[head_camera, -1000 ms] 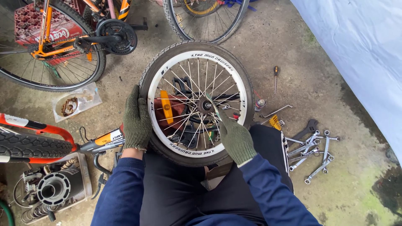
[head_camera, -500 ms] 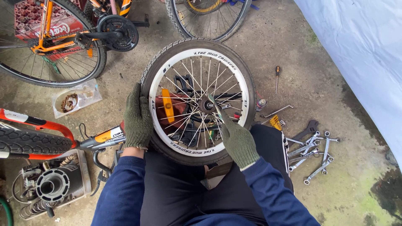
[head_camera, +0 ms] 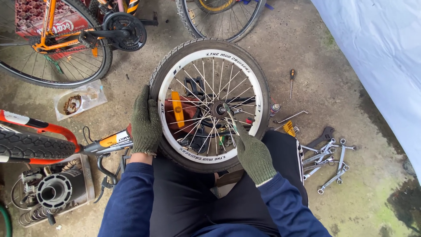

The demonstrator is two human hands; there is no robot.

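Since a second ago our hands have hardly shifted; only the view has tipped slightly.

Our left hand (head_camera: pixel 146 120) is clenched on the tyre of the small wheel (head_camera: pixel 209 103), propped upright on our lap; our right hand (head_camera: pixel 253 154) grips a thin tool (head_camera: pixel 230 115) at the hub (head_camera: pixel 218 108). We judge the hub is being worked, calling next for steady turning. Spanners (head_camera: pixel 326 156) lie right on the floor.
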